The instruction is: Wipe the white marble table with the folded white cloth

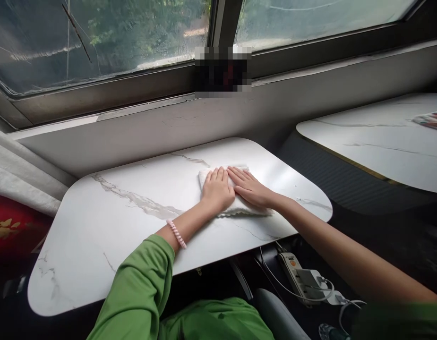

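A white folded cloth [239,206] lies on the white marbled table [133,245], right of its middle. My left hand [217,190] rests flat on the left part of the cloth, palm down, with a pink coiled band [176,233] round the wrist. Beside it, my right hand [250,187] presses flat on the cloth with its fingers stretched towards the upper left. The two hands touch or nearly touch. Their palms are hidden, and neither hand is wrapped round the cloth.
Windows [143,38] and a sill run behind the table. At the right, another person's hand [436,120] is on a cloth on a second marbled table [388,141]. A power strip [292,271] with plugs and white cables lies below the front edge. White curtain [23,170] hangs at left.
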`<action>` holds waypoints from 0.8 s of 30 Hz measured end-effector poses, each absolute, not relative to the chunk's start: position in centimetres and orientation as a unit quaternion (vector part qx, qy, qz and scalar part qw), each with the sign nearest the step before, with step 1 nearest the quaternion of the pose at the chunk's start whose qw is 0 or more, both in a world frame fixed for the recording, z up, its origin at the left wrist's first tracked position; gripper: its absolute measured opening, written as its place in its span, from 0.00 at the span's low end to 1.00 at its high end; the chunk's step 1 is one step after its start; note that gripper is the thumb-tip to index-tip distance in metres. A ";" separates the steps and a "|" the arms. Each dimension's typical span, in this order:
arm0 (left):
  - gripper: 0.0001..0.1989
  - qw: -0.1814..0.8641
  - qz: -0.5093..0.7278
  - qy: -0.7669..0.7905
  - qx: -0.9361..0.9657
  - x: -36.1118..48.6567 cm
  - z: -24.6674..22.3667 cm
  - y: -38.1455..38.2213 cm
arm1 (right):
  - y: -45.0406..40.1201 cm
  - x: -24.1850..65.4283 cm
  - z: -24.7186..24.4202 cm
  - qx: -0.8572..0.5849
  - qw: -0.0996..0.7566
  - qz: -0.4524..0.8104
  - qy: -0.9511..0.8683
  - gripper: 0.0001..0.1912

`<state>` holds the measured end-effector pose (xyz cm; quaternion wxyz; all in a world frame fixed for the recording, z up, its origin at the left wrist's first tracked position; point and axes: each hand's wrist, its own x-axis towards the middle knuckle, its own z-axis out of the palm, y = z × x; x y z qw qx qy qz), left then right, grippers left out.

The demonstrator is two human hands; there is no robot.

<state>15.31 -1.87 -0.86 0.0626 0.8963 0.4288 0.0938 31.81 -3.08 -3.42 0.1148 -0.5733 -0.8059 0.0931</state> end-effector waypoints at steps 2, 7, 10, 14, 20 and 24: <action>0.28 0.045 0.098 0.446 0.889 15.7 -1.0 0.7 | 0.0 31.2 -3.9 -0.575 0.122 0.061 -0.807 0.32; 0.27 0.025 0.117 0.499 0.858 16.9 -1.4 6.7 | 7.1 30.6 -3.8 -0.585 0.189 0.024 -0.789 0.29; 0.26 0.015 0.135 0.513 0.848 17.7 -1.6 9.6 | 9.9 30.7 -3.6 -0.593 0.210 0.012 -0.777 0.27; 0.24 0.008 0.148 0.508 0.848 18.5 -1.8 12.1 | 12.0 31.2 -3.5 -0.603 0.211 -0.005 -0.769 0.27; 0.24 0.001 0.162 0.507 0.847 18.7 -2.0 12.3 | 12.6 31.7 -3.7 -0.600 0.193 -0.017 -0.776 0.28; 0.25 0.007 0.160 0.510 0.845 18.5 -2.0 10.9 | 11.6 32.0 -3.8 -0.589 0.188 -0.015 -0.785 0.29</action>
